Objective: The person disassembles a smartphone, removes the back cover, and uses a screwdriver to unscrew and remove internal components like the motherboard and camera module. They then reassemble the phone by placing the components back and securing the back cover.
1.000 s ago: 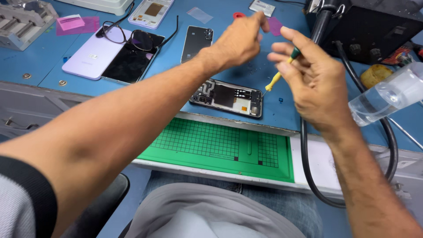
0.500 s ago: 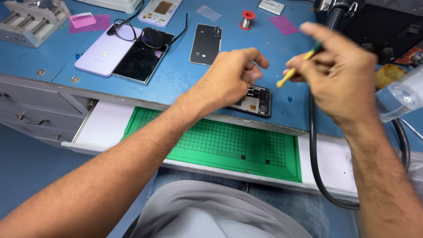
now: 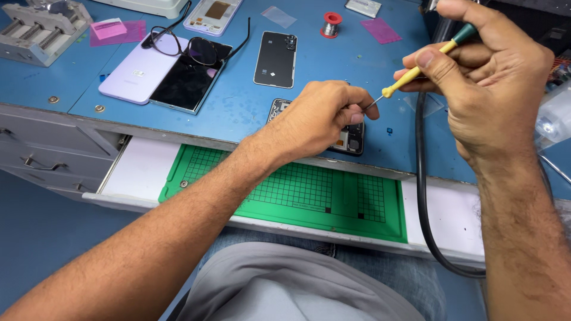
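My right hand (image 3: 485, 77) grips a small screwdriver (image 3: 416, 70) with a yellow shaft and a green cap, tip pointing down and left. My left hand (image 3: 321, 116) is curled shut, and its thumb and forefinger meet the screwdriver's metal tip (image 3: 373, 106). Whether a small part sits between those fingers is hidden. Beneath the left hand, on the blue bench (image 3: 238, 110), lies an opened phone (image 3: 352, 142) with its insides showing. The hand covers most of it.
A black phone back (image 3: 275, 59), a lilac phone (image 3: 132, 74), a dark screen (image 3: 185, 84) and glasses (image 3: 193, 49) lie behind. Farther back are a wire spool (image 3: 331, 24) and a grey fixture (image 3: 37, 32). A green grid mat (image 3: 297, 190) fills the open drawer, crossed by a black cable (image 3: 421, 178).
My left hand has drawn back from the far side of the bench and closed over the opened phone, meeting the screwdriver tip. The right hand kept the screwdriver and tilted it toward the left hand.
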